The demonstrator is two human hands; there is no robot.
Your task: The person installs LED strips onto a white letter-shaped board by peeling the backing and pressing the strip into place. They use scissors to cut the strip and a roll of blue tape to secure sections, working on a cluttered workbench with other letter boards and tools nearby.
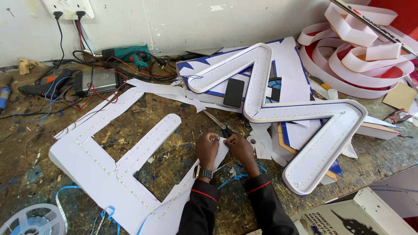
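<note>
A: Near the bench's front edge, head view: left hand (pixel 207 147) and right hand (pixel 238 147) meet over a small white paper piece (pixel 222 150). Both pinch its upper edge, fingers closed on it. Black sleeves with red piping; watch (pixel 203 172) on the left wrist.

B: What's obscured?

A: Fingertips overlap, so I cannot tell exactly how the paper is folded or where it ends. Scissors (pixel 217 123) lie just beyond the hands; the handles sit partly behind the knuckles. Bottom edge cuts off both forearms.

B: Surroundings?

A: Large white letter form (pixel 109 174) with LED dots along its edges lies left of the hands, its lower part running out of view. A zigzag channel letter (pixel 300 113), white inside with blue rim, lies right and beyond, resting on paper sheets. Black phone (pixel 234 92) lies between its arms. Coiled white strips (pixel 357 48) fill the far right corner, cut by the top edge.

B: Free room?

A: Bare worn bench (pixel 183 148) shows between the two letters, just left of the hands. Far left is tangled: cables, a green drill (pixel 126 53), a grey power unit (pixel 96 81). A tape reel (pixel 32 219) is clipped at the lower left corner; a printed box (pixel 344 219) sits at lower right, partly cut off.
</note>
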